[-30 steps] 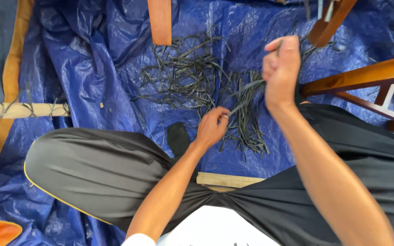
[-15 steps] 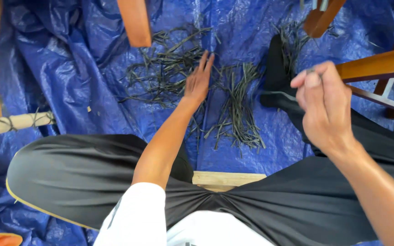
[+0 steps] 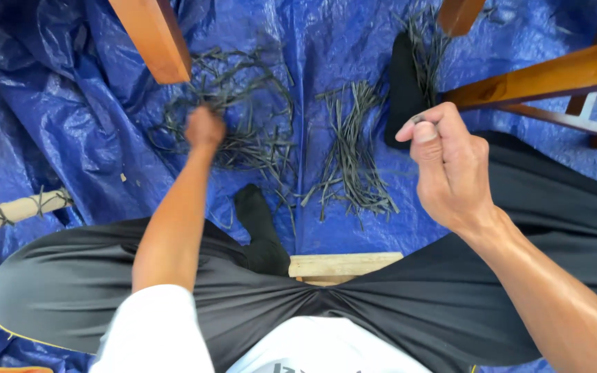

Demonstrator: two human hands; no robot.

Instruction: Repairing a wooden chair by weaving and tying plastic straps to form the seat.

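My left hand (image 3: 204,129) reaches out over a loose heap of thin dark strips (image 3: 250,110) on the blue tarp (image 3: 70,117). It is blurred, and its fingers are closed into a fist on strips from the heap. My right hand (image 3: 450,166) is raised near my right knee with its fingers closed, and the end of one thin dark strip (image 3: 419,119) is pinched at the thumb. A tidier bundle of strips (image 3: 350,169) lies between the two hands.
I sit with my legs apart in dark trousers, and my feet in black socks (image 3: 257,221) rest on the tarp. A wooden leg (image 3: 150,38) stands at top left and wooden rails (image 3: 554,72) at right. A tied pole (image 3: 15,207) lies at left, a wooden board (image 3: 343,266) under me, and more strips (image 3: 423,31) at the top.
My left hand has gone from my lap out to the left heap, flat at first and now a fist. My right hand has dropped to the right, still closed.
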